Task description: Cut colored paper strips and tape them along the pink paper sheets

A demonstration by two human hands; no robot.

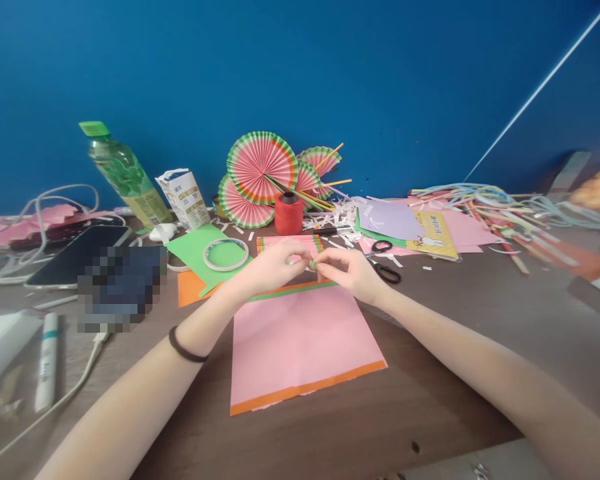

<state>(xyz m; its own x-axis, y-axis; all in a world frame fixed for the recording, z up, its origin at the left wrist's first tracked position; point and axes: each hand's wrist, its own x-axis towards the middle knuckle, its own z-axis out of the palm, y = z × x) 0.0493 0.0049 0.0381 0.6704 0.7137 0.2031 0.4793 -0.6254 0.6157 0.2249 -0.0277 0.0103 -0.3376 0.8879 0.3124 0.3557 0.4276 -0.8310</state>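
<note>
My left hand (pixel 273 267) and my right hand (pixel 347 272) meet above the far edge of a pink paper sheet (pixel 300 340) with orange and green border strips. Both hands pinch a small greenish bit (pixel 313 265) between their fingertips; it is too small to name. A black band circles my left wrist. Behind the hands lies a pleated pink, green and orange paper piece (pixel 290 243). A ring of tape (pixel 225 254) rests on green paper (pixel 195 250) to the left of my left hand. Black-handled scissors (pixel 386 261) lie just right of my right hand.
Watermelon-style paper fans (pixel 260 173) with sticks and a red thread spool (pixel 289 213) stand at the back. A green bottle (pixel 123 173), a small carton (pixel 183 198), a phone (pixel 80 257), cables and a pen (pixel 47 360) sit left. Paper strips and coloured sheets (pixel 480 207) pile at right.
</note>
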